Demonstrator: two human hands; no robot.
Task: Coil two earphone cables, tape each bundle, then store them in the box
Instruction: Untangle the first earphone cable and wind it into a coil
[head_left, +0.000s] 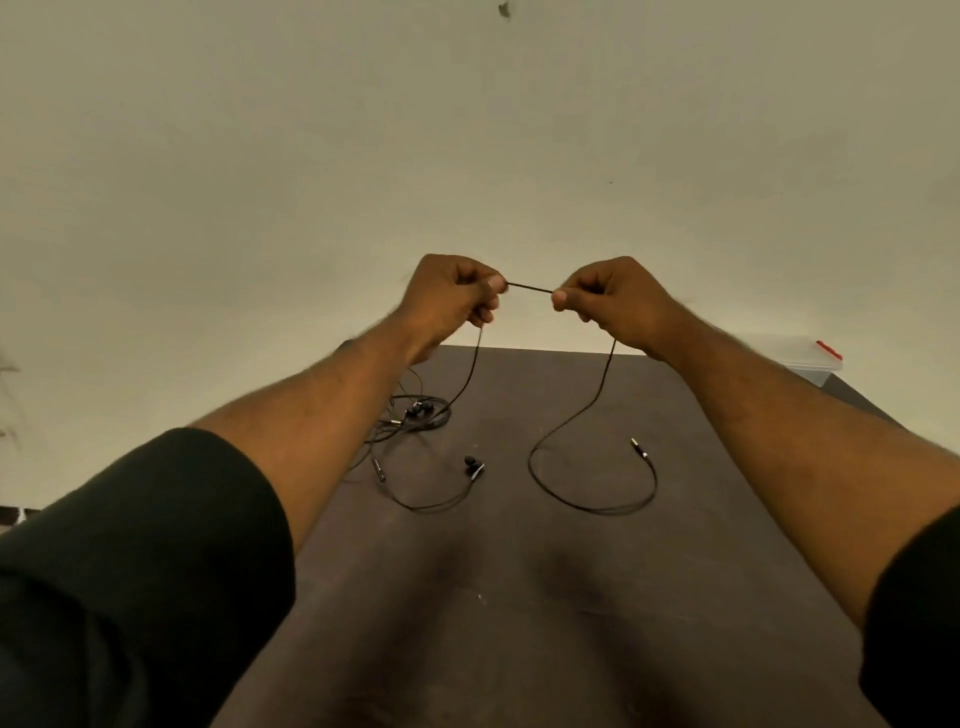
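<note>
Left hand (451, 296) and right hand (608, 299) both pinch earphone cable (530, 287) taut above table (519, 597); ends trail down; second cable (415, 413) tangled left; wind even loops, avoid kinks

Both arms raised, left grip (457, 296) and right grip (608, 299) pinched.

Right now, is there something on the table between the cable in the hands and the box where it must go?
Nothing visible blocks it. The cable is held up between the left hand and right hand. The box sits at the table's far right edge, partly hidden behind the right forearm. The other earphones lie to the left.
</note>
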